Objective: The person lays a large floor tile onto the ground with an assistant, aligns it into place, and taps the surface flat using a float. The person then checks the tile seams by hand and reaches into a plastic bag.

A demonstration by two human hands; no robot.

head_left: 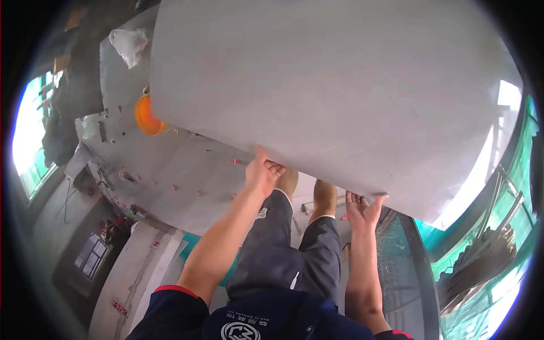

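Note:
A large, smooth grey tile point(317, 85) fills the upper middle and right of the view and hides much of what lies behind it. Along its lower edge, my left hand point(263, 177) holds on, thumb against the face and fingers curled under. Farther right on the same edge, my right hand point(364, 211) grips the tile too, with its thumb on the face and its fingers partly behind the rim. My legs show just below the tile, between the two hands.
Laid grey flooring point(187, 164) with several small red spacers stretches to the left. An orange rounded item point(148, 116), partly covered by the tile, and a white plastic bag point(129, 46) lie there. Green netting point(481, 294) and a bundle of strips point(479, 263) are at right.

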